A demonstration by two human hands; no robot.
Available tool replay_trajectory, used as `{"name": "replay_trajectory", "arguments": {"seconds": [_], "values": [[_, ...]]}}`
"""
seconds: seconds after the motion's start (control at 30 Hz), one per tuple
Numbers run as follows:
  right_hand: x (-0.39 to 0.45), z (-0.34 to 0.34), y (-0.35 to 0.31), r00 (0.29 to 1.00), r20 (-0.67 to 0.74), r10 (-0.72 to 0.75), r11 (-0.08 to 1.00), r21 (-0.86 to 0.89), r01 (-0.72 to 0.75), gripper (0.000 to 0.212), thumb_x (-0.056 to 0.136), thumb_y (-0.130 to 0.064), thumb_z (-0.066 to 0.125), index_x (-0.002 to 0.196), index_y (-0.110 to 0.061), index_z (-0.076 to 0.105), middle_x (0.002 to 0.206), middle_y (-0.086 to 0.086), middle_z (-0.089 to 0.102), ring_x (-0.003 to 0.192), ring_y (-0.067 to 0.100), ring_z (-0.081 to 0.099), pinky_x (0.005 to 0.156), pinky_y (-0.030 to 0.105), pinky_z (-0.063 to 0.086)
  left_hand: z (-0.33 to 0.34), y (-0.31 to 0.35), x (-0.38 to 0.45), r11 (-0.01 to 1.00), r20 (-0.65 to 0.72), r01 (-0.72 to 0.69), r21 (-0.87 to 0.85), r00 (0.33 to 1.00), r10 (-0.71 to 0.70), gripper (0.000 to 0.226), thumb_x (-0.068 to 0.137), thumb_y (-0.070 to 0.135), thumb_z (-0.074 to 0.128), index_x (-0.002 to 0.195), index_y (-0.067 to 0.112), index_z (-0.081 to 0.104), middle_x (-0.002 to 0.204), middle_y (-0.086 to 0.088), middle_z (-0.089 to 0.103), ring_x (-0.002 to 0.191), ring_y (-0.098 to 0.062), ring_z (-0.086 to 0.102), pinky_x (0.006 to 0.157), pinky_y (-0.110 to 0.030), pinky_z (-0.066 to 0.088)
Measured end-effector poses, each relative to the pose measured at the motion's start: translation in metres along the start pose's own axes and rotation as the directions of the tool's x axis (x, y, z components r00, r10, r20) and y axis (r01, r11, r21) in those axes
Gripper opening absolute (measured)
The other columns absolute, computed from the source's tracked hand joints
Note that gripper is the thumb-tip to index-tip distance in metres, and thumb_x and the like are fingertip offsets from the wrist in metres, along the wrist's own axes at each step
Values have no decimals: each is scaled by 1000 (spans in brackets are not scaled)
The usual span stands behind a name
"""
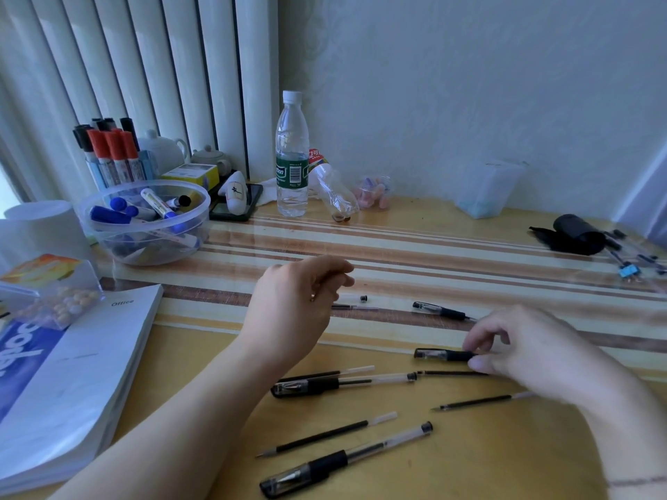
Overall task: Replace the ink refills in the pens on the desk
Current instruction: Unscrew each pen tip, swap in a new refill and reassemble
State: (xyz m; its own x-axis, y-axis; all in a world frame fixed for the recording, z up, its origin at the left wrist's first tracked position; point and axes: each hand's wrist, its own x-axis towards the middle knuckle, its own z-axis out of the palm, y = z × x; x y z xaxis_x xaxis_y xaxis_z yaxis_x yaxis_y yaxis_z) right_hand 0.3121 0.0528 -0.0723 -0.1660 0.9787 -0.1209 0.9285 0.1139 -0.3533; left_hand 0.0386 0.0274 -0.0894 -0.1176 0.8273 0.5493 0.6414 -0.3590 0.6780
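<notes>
Black gel pens and loose refills lie scattered on the wooden desk (397,474). My right hand (534,355) pinches the grip end of a capped pen (442,354) that rests on the desk. My left hand (292,304) hovers with loosely curled fingers and nothing visibly in it, just left of a clear empty barrel (355,307) and a small end cap (363,298). Another capped pen (438,311) lies further back. Two whole pens (325,385) (343,460) lie nearer me. Loose refills (325,435) (480,401) (451,373) lie between them.
A thick book (90,373) lies at the left edge. Behind it stands a clear bowl of markers (144,225), with a water bottle (291,157) and an empty bottle (334,193) at the back. A black pouch (574,234) with more pens sits far right.
</notes>
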Motion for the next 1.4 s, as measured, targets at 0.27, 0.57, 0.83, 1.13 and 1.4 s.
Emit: {"name": "replay_trajectory", "arguments": {"seconds": [0.27, 0.57, 0.83, 1.13, 1.4], "values": [[18, 6, 3, 894, -448, -8, 999, 35, 27, 16, 82, -36, 70, 98, -33, 71, 106, -13, 65, 102, 19, 56, 78, 38, 50, 0, 0, -2, 997, 40, 32, 69, 999, -35, 14, 89, 22, 66, 100, 26, 73, 84, 14, 75, 84, 0, 70, 76, -25, 57], [27, 21, 3, 932, -360, 36, 999, -19, -46, 13, 84, -37, 69, 96, -37, 69, 105, -10, 68, 96, 20, 58, 72, 38, 53, 2, -2, -3, 995, 165, 7, 104, 986, -24, 16, 89, 27, 63, 102, 28, 72, 86, 13, 75, 83, -2, 69, 78, -31, 57], [28, 21, 6, 927, -374, 20, 999, -18, -29, 7, 91, -31, 60, 89, -38, 60, 94, -10, 65, 88, 21, 57, 68, 37, 52, 1, -1, -2, 995, 161, -10, 99, 987, -6, 18, 89, 25, 64, 105, 24, 72, 87, 11, 75, 83, -4, 69, 79, -29, 57], [8, 5, -15, 873, -458, -168, 943, 183, 278, 21, 90, -54, 42, 96, -48, 62, 80, -3, 70, 74, 22, 62, 65, 43, 52, 0, 3, -2, 996, 151, -89, 29, 985, 84, 38, 90, 29, 64, 127, 28, 58, 118, 18, 64, 98, 2, 63, 83, -22, 53], [-6, 19, -43, 788, -339, -514, 806, 124, 578, 18, 86, -24, 67, 103, -28, 74, 86, -17, 70, 79, 7, 65, 64, 31, 53, 11, 17, -13, 903, 387, -420, 92, 850, 356, 28, 95, 35, 55, 120, 22, 59, 112, 8, 66, 103, -14, 62, 84, -35, 51]]}}
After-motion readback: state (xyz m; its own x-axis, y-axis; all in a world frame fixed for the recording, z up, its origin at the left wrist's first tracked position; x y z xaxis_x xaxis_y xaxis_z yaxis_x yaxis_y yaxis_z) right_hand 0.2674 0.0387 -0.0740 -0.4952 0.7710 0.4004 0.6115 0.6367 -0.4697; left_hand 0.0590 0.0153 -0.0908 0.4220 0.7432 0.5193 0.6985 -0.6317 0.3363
